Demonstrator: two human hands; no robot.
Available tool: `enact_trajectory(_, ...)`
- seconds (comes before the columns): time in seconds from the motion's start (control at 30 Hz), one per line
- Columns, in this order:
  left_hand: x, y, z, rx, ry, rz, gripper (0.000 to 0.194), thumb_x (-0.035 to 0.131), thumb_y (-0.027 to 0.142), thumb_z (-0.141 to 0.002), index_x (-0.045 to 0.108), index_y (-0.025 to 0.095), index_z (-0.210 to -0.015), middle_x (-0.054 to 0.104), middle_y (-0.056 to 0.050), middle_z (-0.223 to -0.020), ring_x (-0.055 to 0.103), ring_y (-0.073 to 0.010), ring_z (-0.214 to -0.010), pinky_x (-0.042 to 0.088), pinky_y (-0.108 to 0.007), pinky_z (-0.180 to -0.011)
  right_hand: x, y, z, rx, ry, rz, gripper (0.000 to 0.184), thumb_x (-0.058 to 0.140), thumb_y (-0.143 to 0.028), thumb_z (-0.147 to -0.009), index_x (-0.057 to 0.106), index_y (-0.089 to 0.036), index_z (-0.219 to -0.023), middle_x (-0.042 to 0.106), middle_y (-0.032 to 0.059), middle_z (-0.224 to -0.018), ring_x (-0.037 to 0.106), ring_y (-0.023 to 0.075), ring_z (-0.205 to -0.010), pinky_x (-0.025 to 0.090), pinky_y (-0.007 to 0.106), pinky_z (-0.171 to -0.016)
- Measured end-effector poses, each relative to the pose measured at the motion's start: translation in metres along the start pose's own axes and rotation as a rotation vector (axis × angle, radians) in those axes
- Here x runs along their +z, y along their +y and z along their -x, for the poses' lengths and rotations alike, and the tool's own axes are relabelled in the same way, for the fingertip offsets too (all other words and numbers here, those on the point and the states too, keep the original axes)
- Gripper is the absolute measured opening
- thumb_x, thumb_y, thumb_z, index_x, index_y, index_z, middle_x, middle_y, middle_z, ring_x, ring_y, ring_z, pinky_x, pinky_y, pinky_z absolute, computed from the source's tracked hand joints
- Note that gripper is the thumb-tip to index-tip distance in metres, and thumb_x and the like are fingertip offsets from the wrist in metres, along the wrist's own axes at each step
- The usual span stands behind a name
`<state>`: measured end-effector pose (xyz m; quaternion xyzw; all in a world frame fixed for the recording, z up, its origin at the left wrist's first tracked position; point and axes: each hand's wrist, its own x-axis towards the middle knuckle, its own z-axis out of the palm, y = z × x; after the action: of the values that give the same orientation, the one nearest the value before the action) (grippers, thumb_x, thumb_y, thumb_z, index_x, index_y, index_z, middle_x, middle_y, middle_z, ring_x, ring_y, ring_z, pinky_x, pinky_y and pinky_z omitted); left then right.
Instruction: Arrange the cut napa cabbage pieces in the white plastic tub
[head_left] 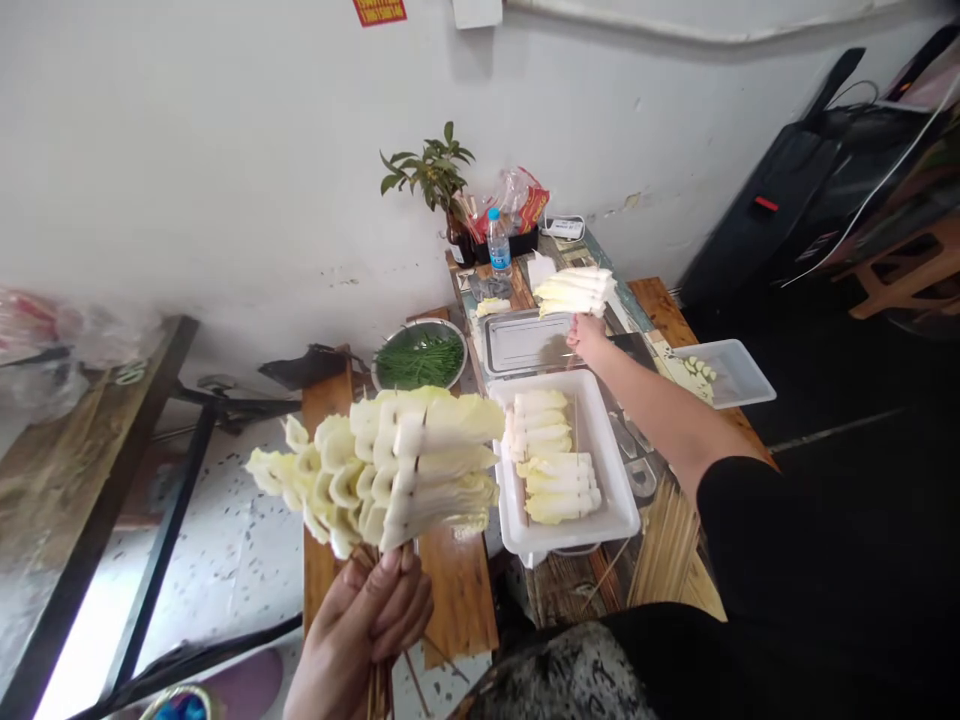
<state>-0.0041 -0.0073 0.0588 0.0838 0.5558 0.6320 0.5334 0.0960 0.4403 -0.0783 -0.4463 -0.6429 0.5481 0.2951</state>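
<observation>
Food-prep area, skewered cabbage [390, 465], white tray [600, 440], bamboo skewers [667, 550]

A white tray [619, 500] of cabbage skewers [551, 455] sits on the worktop [664, 310], a metal tray [521, 343] behind it, a bowl of chives [420, 355] to its left, bare skewers [667, 550] to its right.
</observation>
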Motion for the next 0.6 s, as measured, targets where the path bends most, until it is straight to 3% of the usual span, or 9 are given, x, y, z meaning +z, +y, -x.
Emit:
enact_trajectory(0.07,0.001,0.001,0.007,0.018,-0.019,-0.007,0.039,0.080,0.045,-0.080,0.054,0.017,-0.075,0.019,0.013,-0.052,0.016,-0.0025,-0.043,0.027,-0.016,-0.042,-0.023,-0.011,0.025,0.040,0.062,-0.049,0.029,0.035,-0.035,-0.106,0.049,-0.019,-0.086,0.033,-0.0102,-0.055,0.024,0.0056,-0.040,0.027,0.018,-0.039)
enact_trajectory(0.13,-0.001,0.000,0.014,0.037,-0.049,-0.012,0.036,0.078,0.042,-0.082,0.054,0.017,-0.075,0.020,0.012,-0.052,0.014,-0.0028,-0.044,0.027,-0.016,-0.043,-0.046,-0.020,0.058,0.052,0.044,-0.111,0.025,0.037,-0.032,-0.105,0.044,-0.021,-0.083,0.025,-0.0122,-0.051,0.018,0.0059,-0.039,0.021,0.018,-0.038)
enact_trajectory(0.2,-0.005,-0.001,0.020,0.052,-0.088,-0.018,0.033,0.076,0.041,-0.085,0.055,0.017,-0.076,0.021,0.012,-0.053,0.013,-0.0030,-0.044,0.026,-0.016,-0.042,-0.070,-0.027,0.095,0.066,-0.077,-0.154,0.023,0.051,-0.036,-0.099,0.044,-0.022,-0.083,0.026,-0.0130,-0.049,0.017,0.0051,-0.039,0.019,0.018,-0.039)
enact_trajectory(0.3,-0.012,-0.004,0.029,0.071,-0.156,-0.029,0.032,0.074,0.041,-0.086,0.056,0.017,-0.075,0.021,0.012,-0.052,0.011,-0.0031,-0.043,0.025,-0.017,-0.040,-0.103,-0.036,0.146,0.090,-0.332,-0.081,0.035,0.069,-0.048,-0.087,0.047,-0.021,-0.083,0.026,-0.0136,-0.050,0.017,0.0040,-0.041,0.016,0.018,-0.041)
enact_trajectory(0.43,-0.014,-0.002,0.041,0.087,-0.198,-0.045,0.040,0.078,0.042,-0.082,0.051,0.017,-0.066,0.024,0.011,-0.050,0.013,-0.0029,-0.042,0.027,-0.017,-0.040,-0.132,-0.057,0.184,0.064,-0.634,0.288,0.041,0.072,-0.054,-0.082,0.050,-0.020,-0.078,0.030,-0.0116,-0.053,0.023,0.0048,-0.045,0.019,0.019,-0.044)
enact_trajectory(0.6,-0.011,0.000,0.053,0.092,-0.221,-0.067,0.044,0.081,0.044,-0.079,0.050,0.017,-0.063,0.024,0.011,-0.048,0.015,-0.0031,-0.042,0.027,-0.017,-0.040,-0.123,-0.087,0.192,-0.051,-0.981,0.945,0.019,0.067,-0.024,-0.082,0.059,-0.015,-0.068,0.046,-0.0076,-0.055,0.039,0.0074,-0.055,0.029,0.022,-0.055)
